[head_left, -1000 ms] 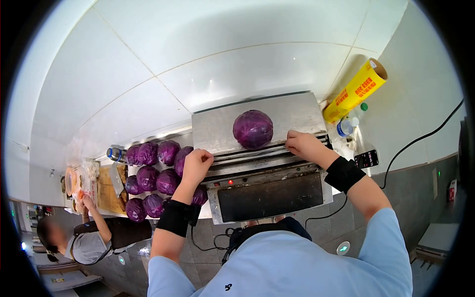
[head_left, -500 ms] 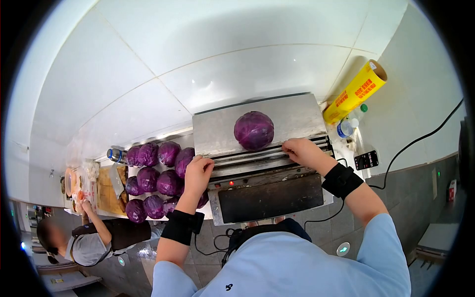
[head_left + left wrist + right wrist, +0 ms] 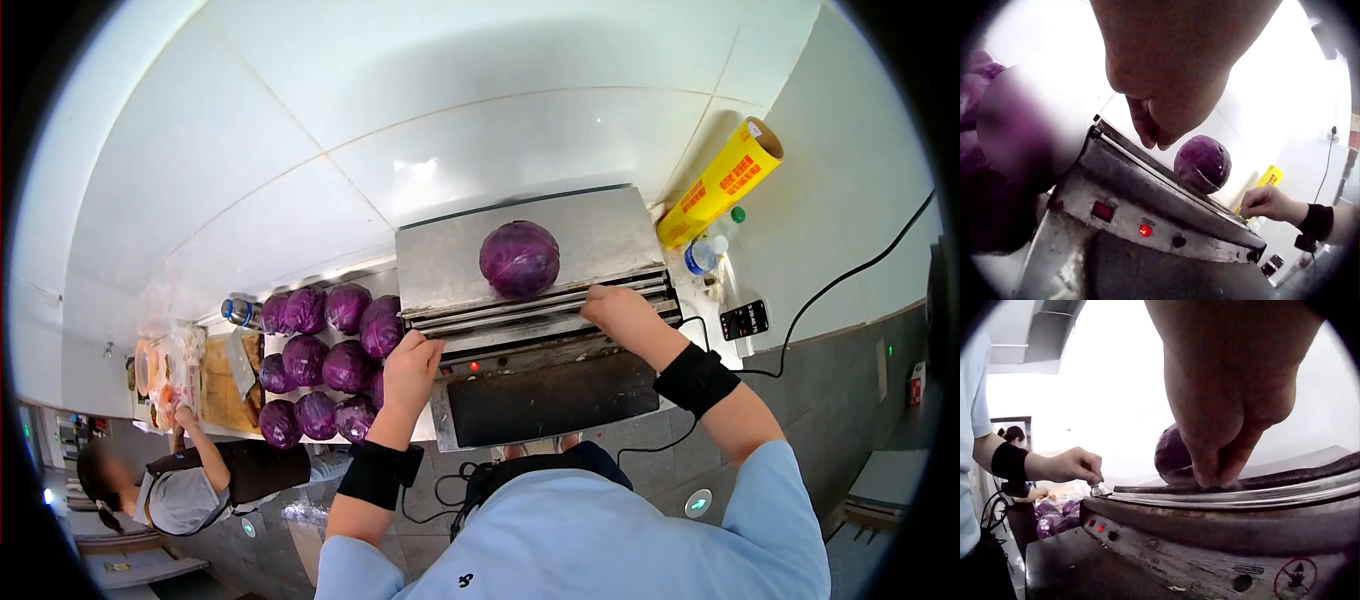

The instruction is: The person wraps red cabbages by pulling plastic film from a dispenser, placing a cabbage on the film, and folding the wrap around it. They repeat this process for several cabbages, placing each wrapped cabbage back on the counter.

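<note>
A purple cabbage [image 3: 519, 260] rests on the metal plate [image 3: 440, 250] of a film-wrapping machine [image 3: 550, 385]. At the machine's left front edge, my left hand [image 3: 411, 372] has thumb and fingers pinched together. My right hand [image 3: 630, 318] pinches likewise over the rollers [image 3: 540, 315], to the right and nearer than the cabbage. In the right wrist view its fingertips [image 3: 1227, 478] come right down by the roller bars. Both hands seem to pinch the edge of clear cling film, which barely shows. A red light [image 3: 1145, 230] glows on the machine's front.
Several glossy purple cabbages [image 3: 348, 366] stand in rows left of the machine. Beyond them lie a knife [image 3: 240, 365] and a cutting board [image 3: 220, 390], near another person [image 3: 190, 490]. On the right are a yellow film roll [image 3: 720, 185], plastic bottles [image 3: 704, 256] and a phone [image 3: 744, 320].
Both hands have drawn a short way toward the body, the left more than the right, fingers still pinched. The cabbage stays on the plate, and the head view has shifted slightly.
</note>
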A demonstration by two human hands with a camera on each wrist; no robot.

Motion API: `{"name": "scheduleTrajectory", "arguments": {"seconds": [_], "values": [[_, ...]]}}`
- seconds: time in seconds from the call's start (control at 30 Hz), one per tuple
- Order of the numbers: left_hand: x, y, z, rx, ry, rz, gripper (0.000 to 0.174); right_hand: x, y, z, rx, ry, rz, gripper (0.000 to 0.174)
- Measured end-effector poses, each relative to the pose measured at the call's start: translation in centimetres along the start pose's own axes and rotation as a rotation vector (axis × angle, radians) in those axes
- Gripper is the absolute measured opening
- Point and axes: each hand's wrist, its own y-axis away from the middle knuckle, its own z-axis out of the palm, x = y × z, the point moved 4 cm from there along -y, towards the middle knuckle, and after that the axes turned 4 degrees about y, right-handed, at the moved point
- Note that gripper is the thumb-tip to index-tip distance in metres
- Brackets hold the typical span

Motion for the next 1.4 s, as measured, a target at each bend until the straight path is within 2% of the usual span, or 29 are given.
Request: {"name": "scheduleTrajectory", "arguments": {"seconds": [0.17, 0.5, 0.6, 0.9, 1.0, 1.13, 1.17, 1.27, 1.3, 1.4], "values": [[0.2, 1.8, 0.1, 0.049, 0.007, 0.079, 0.006, -1.2, 1.1, -0.7, 0.022, -0.006, 0.039, 0.004], [1.6, 3.1, -1.5, 0.097, 0.017, 0.071, 0.008, -2.4, 2.7, -2.1, 0.053, -0.039, 0.008, 0.006], [1.9, 4.7, -1.9, 0.098, 0.031, 0.075, 0.008, -3.7, 3.6, -2.8, 0.025, -0.043, 0.062, 0.004], [3.0, 6.9, -2.7, 0.145, 0.079, 0.096, 0.010, -5.5, 6.4, -3.1, 0.164, -0.075, 0.100, 0.006], [2.4, 5.9, -2.6, 0.201, 0.146, 0.051, 0.009, -4.7, 5.7, -3.3, 0.297, -0.102, 0.145, 0.007], [2.2, 2.8, -2.8, 0.261, 0.203, 0.039, 0.007, -3.3, 3.9, -2.8, 0.479, -0.337, 0.189, 0.006], [2.3, 2.2, -2.9, 0.264, 0.209, 0.017, 0.008, -2.6, 3.7, -1.9, 0.397, -0.490, 0.279, 0.010], [2.0, 1.6, -3.0, 0.222, 0.216, 0.029, 0.007, -2.6, 3.4, -0.1, 0.332, -0.576, 0.376, 0.013], [1.8, 1.6, -2.9, 0.175, 0.193, 0.026, 0.009, -3.0, 3.3, -0.5, 0.334, -0.498, 0.350, 0.018], [1.6, 2.0, -2.8, 0.033, 0.136, 0.000, 0.015, -3.7, 3.2, -0.8, 0.482, -0.276, 0.235, 0.018]]}}
